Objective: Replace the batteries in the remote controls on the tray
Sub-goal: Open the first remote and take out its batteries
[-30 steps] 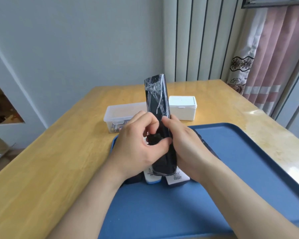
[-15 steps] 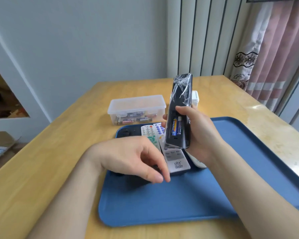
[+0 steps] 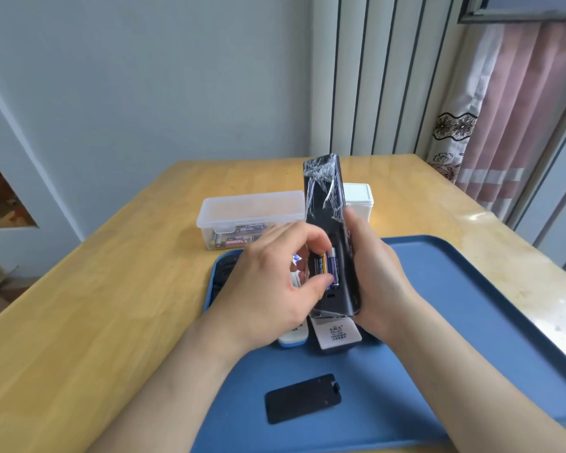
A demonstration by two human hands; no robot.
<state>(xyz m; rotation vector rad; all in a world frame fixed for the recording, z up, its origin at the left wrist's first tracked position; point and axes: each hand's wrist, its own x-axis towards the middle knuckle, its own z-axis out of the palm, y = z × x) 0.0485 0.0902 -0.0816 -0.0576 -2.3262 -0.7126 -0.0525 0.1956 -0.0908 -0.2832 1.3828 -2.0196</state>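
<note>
My right hand grips a black remote wrapped in clear film, held upright above the blue tray. Its back faces me with the battery bay uncovered, and two batteries sit inside. My left hand reaches into the bay, thumb and fingertips pinching the batteries. The black battery cover lies flat on the tray near me. More remotes lie on the tray under my hands, mostly hidden.
A clear lidded box holding several batteries stands on the wooden table behind the tray. A white lidded box stands to its right, partly behind the remote. Curtains hang at the right.
My left hand took the battery cover off, laid it on the tray near me, and has come back up to the open bay. My right hand kept holding the remote upright.
</note>
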